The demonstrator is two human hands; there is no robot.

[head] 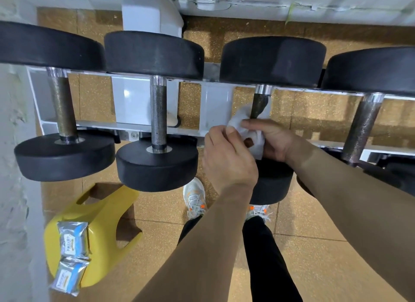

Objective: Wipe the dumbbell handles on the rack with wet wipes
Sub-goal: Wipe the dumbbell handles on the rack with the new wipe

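Several black dumbbells lie across a white rack (143,125). A white wet wipe (241,122) is wrapped round the lower part of the third dumbbell's handle (259,103). My right hand (272,140) grips the wipe and the handle from the right. My left hand (226,158) holds the wipe's left side, fingers curled on it. The near end of that handle is hidden by both hands. The second dumbbell's handle (158,115) and the first dumbbell's handle (62,108) stand bare to the left; the fourth handle (361,126) is bare on the right.
A yellow plastic stool (105,225) stands on the cork-coloured floor at lower left, with two wet wipe packs (71,241) on its top. A white wall runs along the left. My feet in white shoes (194,200) stand under the rack's front.
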